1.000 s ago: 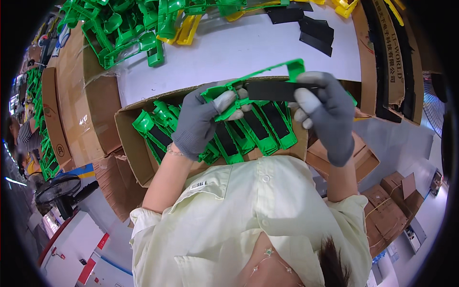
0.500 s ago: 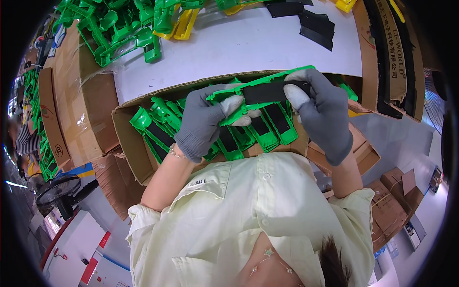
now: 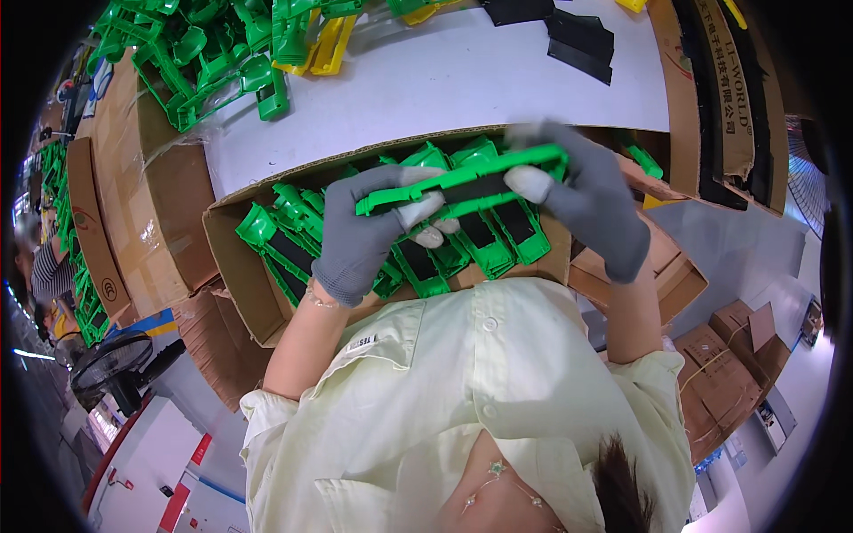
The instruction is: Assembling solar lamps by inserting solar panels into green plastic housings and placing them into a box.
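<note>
A long green plastic casing (image 3: pixel 418 191) with a black strip (image 3: pixel 480 189) along its inside is held up between my gloved hands. My left hand (image 3: pixel 360 226) grips its left end, thumb on the near edge and fingers beneath. At the right end, my right hand (image 3: pixel 591 200) presses a thumb on the casing by the strip; its fingers behind are blurred. Just below is an open cardboard box (image 3: pixel 233 266) holding several green casings (image 3: pixel 484 235), many with black strips inside them.
Beyond the box lies a white tabletop (image 3: pixel 373 98) with a heap of green parts (image 3: pixel 200 58), a few yellow parts (image 3: pixel 329 44) and loose black sheets (image 3: pixel 579 46). Cartons stand at the left (image 3: pixel 151 178) and right (image 3: pixel 724 382). A black fan (image 3: pixel 115 364) is at lower left.
The casing has shifted left and slightly down and is tipped, so its inside shows less. My right thumb has moved left and down with it. My left hand keeps its grip.
</note>
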`<state>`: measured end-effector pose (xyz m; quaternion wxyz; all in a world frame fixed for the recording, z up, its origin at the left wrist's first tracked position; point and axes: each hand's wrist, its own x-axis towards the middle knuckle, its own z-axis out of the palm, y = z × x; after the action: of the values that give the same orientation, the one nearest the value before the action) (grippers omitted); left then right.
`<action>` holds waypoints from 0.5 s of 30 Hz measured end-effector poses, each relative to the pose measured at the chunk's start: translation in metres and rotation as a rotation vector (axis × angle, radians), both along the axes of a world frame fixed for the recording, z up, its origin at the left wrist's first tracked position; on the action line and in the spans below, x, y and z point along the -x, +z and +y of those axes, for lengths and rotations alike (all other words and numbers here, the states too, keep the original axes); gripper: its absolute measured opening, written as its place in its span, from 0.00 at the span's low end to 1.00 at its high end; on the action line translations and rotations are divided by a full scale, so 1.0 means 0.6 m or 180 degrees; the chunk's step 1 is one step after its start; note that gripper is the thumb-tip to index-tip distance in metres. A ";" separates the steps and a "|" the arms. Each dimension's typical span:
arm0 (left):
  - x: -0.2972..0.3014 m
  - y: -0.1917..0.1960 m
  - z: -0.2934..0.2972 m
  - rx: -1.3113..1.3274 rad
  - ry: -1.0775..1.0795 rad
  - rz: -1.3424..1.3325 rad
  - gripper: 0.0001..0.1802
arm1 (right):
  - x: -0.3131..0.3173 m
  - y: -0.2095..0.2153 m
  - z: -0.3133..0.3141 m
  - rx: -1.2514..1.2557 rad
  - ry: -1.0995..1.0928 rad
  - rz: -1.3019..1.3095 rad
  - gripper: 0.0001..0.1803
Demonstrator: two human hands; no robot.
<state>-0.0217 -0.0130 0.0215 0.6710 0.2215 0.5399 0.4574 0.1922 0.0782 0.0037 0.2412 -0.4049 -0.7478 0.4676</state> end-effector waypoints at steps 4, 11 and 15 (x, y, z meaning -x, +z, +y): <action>0.004 -0.010 -0.023 0.0161 -0.0121 0.0178 0.12 | -0.003 -0.011 -0.037 0.0653 0.0015 -0.0591 0.14; 0.059 0.021 -0.039 0.0768 -0.0781 0.0691 0.06 | 0.014 -0.027 -0.100 0.0590 0.0297 -0.0849 0.17; 0.151 0.046 -0.010 0.1032 -0.1850 0.1510 0.11 | 0.021 0.001 -0.091 0.0954 0.0211 -0.0445 0.26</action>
<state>-0.1125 -0.0190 0.0491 0.6554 0.3556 0.6597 0.0938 0.1798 0.0236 0.0041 0.1098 -0.4430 -0.6976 0.5523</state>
